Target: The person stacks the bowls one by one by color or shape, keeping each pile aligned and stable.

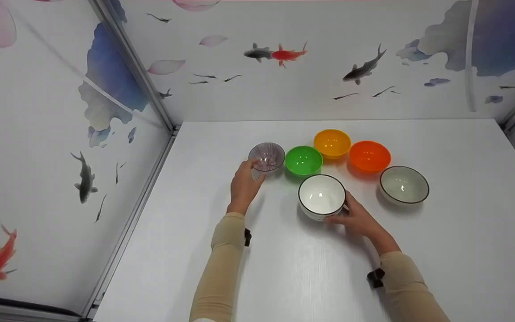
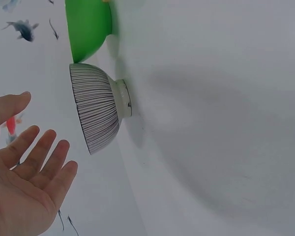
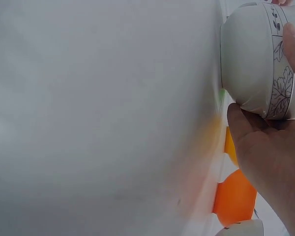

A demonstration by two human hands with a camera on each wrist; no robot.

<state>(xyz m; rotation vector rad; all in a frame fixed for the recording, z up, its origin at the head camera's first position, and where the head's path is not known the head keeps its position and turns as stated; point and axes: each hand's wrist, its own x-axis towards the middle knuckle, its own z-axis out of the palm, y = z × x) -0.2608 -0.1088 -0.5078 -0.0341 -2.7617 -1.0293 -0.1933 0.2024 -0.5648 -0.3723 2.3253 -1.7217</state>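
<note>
A white dark-rimmed bowl [image 1: 321,195] stands in the middle; my right hand [image 1: 359,218] grips its right side. In the right wrist view my right hand [image 3: 273,147] has thumb and fingers round the white bowl [image 3: 250,54], which has a leaf-patterned band. At the back left, my left hand [image 1: 244,185] is at the near left side of a purplish striped bowl [image 1: 266,157]. The left wrist view shows my left hand [image 2: 29,182] with fingers spread, a gap between it and the striped bowl [image 2: 96,105].
A green bowl [image 1: 303,161] stands between the striped and white bowls. Behind and to the right are a yellow bowl [image 1: 331,143], an orange bowl [image 1: 369,156] and a greyish dark-rimmed bowl [image 1: 404,185]. Printed walls [image 1: 284,98] border the white table [image 1: 284,277] at the back and left.
</note>
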